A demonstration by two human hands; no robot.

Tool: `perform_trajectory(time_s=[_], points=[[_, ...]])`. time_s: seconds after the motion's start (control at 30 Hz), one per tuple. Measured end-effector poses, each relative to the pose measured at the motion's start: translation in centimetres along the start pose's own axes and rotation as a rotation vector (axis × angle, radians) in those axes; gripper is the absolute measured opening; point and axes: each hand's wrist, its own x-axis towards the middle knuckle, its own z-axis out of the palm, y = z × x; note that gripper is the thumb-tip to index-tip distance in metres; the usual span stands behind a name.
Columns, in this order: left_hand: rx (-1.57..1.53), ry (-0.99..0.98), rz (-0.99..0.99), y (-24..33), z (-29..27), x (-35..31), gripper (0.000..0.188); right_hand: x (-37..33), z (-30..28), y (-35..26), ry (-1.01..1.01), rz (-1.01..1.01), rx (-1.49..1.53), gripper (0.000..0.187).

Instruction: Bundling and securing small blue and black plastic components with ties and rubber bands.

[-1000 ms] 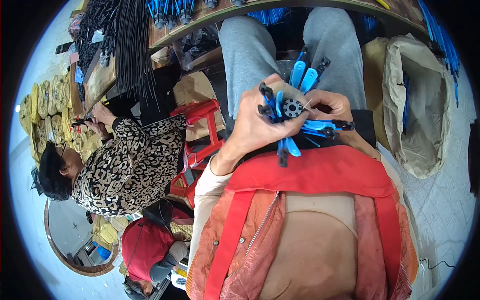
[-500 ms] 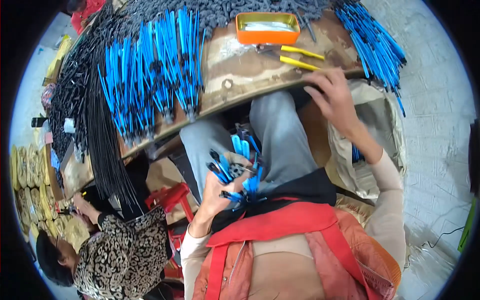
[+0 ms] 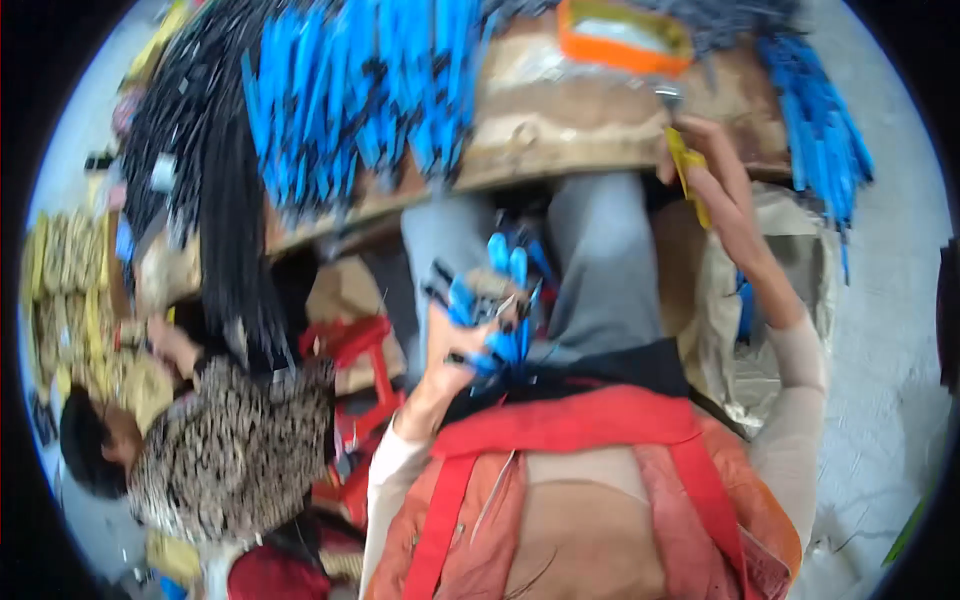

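Observation:
My left hand (image 3: 447, 340) is closed round a bundle of blue and black plastic strips (image 3: 512, 265), held upright over my lap; a thin tie seems to cross it, but blur hides the detail. Up by the right part of the bench edge, my right hand (image 3: 722, 172) grips yellow-handled pliers (image 3: 690, 170), their metal head pointing away toward the orange tin (image 3: 622, 40). The pliers are lifted off the wood. Fanned bundles of blue strips (image 3: 360, 90) lie along the bench edge ahead of my left hand.
The wooden bench (image 3: 560, 115) runs across in front of my knees. More blue strips (image 3: 815, 120) hang off its right end, above an open pale sack (image 3: 750, 350). Long black strands (image 3: 235, 220) droop at the left. A person in a patterned top (image 3: 235, 440) works beside a red stool (image 3: 350, 350).
My right hand has taken the yellow-handled pliers from the bench and lifted them. My left hand still holds its bundle. The whole view has shifted, so the bench sits further right and higher.

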Motion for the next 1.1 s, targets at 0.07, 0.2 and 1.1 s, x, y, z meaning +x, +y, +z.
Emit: perform_trajectory(time_s=[0.07,0.2,1.1], points=[[0.151,-0.034,0.047,0.0,-0.8,-1.0,0.016,-3.4,1.4,-3.1,-0.384,0.468,0.024,0.03],[0.503,0.1,-0.187,3.5,3.1,-2.3,0.033,-7.9,6.1,-4.1,-0.689,0.421,-0.346,0.027],[0.551,-0.279,-0.037,3.5,2.3,-6.1,0.034,-12.2,9.0,-5.7,-0.647,-0.171,-0.789,0.037]])
